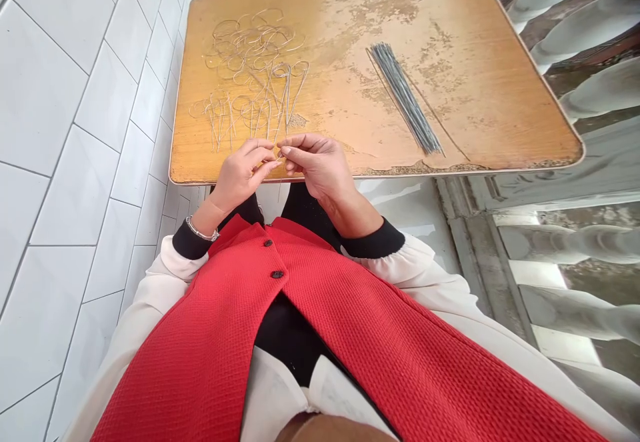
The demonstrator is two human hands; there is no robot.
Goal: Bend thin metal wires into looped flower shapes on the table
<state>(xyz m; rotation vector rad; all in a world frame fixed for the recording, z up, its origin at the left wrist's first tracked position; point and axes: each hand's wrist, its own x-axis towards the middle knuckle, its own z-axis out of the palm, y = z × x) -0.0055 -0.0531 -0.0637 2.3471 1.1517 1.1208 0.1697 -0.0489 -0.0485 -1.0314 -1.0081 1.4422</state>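
My left hand [243, 175] and my right hand [317, 165] meet at the near edge of a worn wooden table [450, 42], fingertips pinched together on a thin wire [280, 155] that is barely visible between them. Just beyond my hands lies a heap of bent wire loops [253, 72] with twisted stems, spread over the table's left part. A tight bundle of straight grey wires [405, 99] lies diagonally on the right part, well clear of both hands.
A white tiled floor [65, 129] runs along the left. A white balustrade [575, 35] stands to the right of the table. My red vest [225, 335] and pale sleeves fill the bottom of the view.
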